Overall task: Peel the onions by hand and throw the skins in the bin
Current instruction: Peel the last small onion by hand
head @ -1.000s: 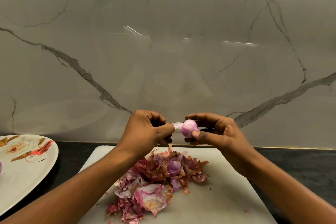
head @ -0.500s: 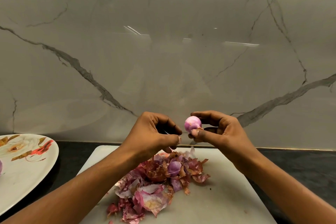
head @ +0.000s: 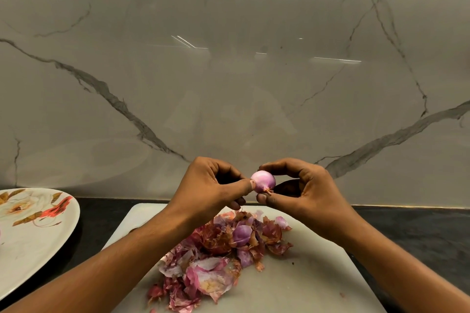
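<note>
Above the white board [head: 305, 287], your right hand [head: 310, 193] pinches a small pink onion [head: 263, 181] between thumb and finger. Your left hand [head: 211, 185], fingers curled, pinches its side. Peeled skins [head: 216, 262] lie in a heap on the board.

Glossy veined marble wall [head: 229, 84], papery dry skins [head: 211, 262], smooth matt board [head: 305, 282].

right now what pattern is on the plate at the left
White plate with orange-red and brown floral print; head view.
</note>
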Available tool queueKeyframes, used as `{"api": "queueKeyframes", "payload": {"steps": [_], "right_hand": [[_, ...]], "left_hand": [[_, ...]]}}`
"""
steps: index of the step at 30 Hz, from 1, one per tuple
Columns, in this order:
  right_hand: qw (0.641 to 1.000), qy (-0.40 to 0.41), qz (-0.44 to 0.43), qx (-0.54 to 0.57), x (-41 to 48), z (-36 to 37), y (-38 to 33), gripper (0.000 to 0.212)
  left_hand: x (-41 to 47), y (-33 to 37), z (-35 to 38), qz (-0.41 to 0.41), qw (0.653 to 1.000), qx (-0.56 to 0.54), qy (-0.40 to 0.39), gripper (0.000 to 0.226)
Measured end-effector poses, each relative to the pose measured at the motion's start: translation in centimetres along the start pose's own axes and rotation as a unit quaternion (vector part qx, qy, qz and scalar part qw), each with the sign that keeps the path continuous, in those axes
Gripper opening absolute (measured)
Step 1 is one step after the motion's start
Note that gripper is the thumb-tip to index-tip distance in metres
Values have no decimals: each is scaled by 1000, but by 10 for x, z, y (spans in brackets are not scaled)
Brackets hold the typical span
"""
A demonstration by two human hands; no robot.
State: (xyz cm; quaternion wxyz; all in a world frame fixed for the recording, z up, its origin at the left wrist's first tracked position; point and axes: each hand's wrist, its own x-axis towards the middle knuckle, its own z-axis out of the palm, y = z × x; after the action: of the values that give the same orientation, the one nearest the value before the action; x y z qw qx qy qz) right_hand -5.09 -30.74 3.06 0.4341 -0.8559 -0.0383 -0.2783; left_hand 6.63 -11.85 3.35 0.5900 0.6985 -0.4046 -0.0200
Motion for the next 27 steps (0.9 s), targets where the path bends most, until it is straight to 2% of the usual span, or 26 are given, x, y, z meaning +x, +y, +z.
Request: {"api": "queueKeyframes", "payload": {"steps": [7, 12, 17, 20, 23, 26, 27], "right_hand": [[1000, 3, 7, 19, 0, 1, -1, 49], [990, 8, 40, 132, 2, -4, -7, 41], [962, -2, 87, 260, 3, -6, -14, 38], [926, 12, 132, 354, 5, -11, -18, 34], [901, 17, 162, 401, 5, -14, -20, 37], [895, 10, 177, 410, 4, -12, -21, 34], [893, 5, 179, 413, 3, -12, -21, 32]], "left_hand": [[0, -1, -1, 6, 1000, 5, 8, 5], [3, -1, -5, -7, 999, -5, 41, 7], [5, -2, -6, -16, 998, -16, 52, 9], [6, -2, -9, -20, 997, -25, 65, 17], [5, 1, -9, -20, 998, -27, 58, 24], [1, 5, -7, -22, 999, -34, 36, 53], [0, 6, -7, -26, 999, -32, 30, 56]]}}
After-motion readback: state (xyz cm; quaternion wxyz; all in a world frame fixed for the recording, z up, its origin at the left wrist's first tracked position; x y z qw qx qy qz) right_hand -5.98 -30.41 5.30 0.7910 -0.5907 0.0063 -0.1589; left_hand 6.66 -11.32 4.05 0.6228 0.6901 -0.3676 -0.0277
